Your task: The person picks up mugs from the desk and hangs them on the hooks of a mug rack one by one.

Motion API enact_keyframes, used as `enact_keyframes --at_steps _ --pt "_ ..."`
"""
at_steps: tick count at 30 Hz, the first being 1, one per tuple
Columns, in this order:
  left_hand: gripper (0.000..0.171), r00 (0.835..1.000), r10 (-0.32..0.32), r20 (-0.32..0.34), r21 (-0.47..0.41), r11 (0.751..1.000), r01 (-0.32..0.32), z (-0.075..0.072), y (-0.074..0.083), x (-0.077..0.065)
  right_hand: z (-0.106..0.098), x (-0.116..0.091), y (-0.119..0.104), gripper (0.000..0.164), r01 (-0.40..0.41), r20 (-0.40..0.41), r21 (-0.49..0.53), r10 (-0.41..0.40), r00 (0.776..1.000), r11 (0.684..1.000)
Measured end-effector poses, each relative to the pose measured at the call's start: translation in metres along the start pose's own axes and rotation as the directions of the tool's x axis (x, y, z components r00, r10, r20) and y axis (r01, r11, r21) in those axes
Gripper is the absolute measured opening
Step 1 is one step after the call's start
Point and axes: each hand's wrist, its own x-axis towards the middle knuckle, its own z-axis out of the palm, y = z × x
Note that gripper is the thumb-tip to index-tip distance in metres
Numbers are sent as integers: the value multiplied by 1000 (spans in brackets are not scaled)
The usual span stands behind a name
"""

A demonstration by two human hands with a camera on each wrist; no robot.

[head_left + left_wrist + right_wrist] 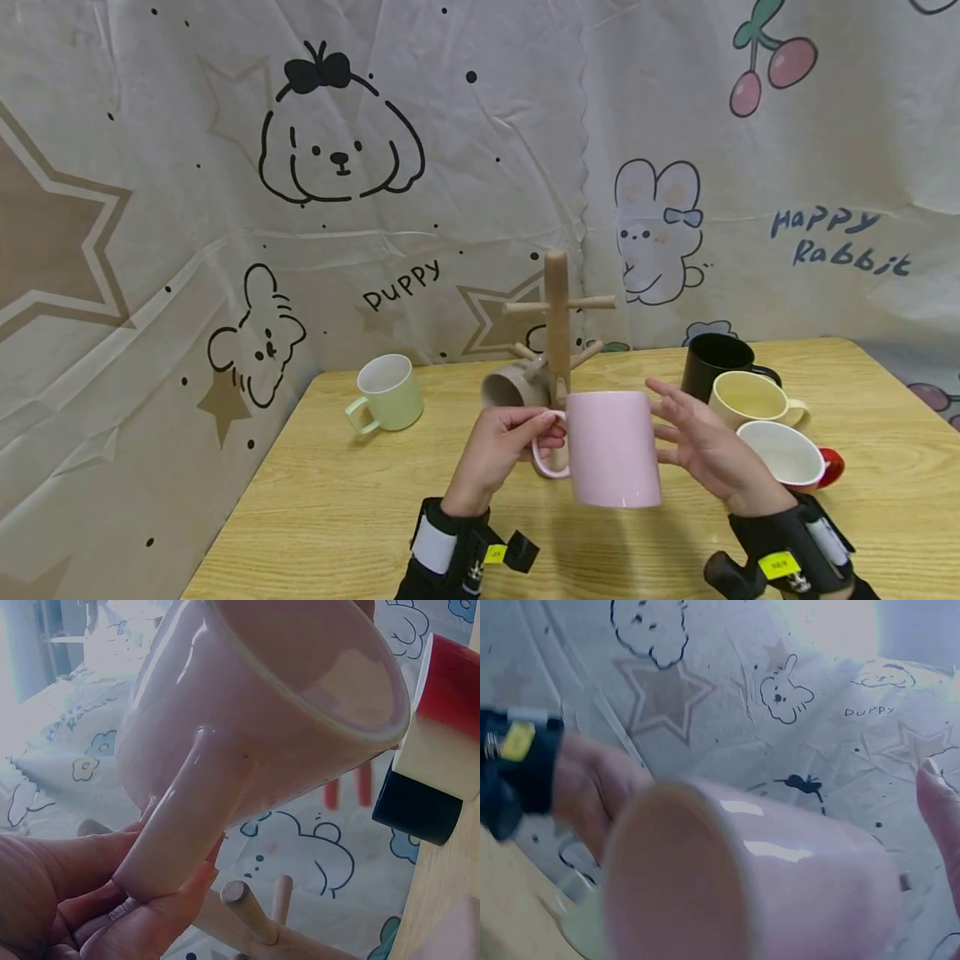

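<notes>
A pink mug is held up above the table in front of a wooden mug rack. My left hand grips it by the handle, fingers and thumb round the loop. To the right of the mug is my right hand, its fingers spread and extended; whether the fingertips touch the mug's side I cannot tell. In the right wrist view the right thumb stands apart from the pink mug. A greyish-beige mug is on the rack's lower part, tipped sideways and partly hidden.
On the left of the table stands a light green mug. Grouped on the right are a black mug, a pale yellow mug and a red mug with white inside. A printed cloth hangs behind the table.
</notes>
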Motion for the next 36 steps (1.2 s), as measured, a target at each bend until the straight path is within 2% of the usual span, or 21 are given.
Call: enact_keyframes --at_steps 2,5,10,15,25,29,36 --pt "27 1000 6 0 4 1000 -6 0 0 0 5 1 4 88 -36 65 34 33 997 999" --pt "26 1000 17 -3 14 1000 -17 2 0 0 15 2 7 90 -70 78 32 67 995 997" --pt "25 999 51 -11 54 997 -51 4 0 -2 35 4 9 77 -80 -24 24 81 996 996" --pt "24 998 59 -2 138 989 -58 3 3 -3 47 7 11 69 -104 -147 55 111 983 993" --pt "25 999 41 7 268 963 -41 -6 7 -4 50 5 10 70 -107 -182 -5 104 978 994" --pt "29 999 35 -31 245 969 -26 -17 13 -7 45 4 8 72 -110 -177 0 109 978 994" --pt "28 984 45 -173 152 988 -18 -51 25 -18 32 1 5 69 -50 -175 29 54 983 998"
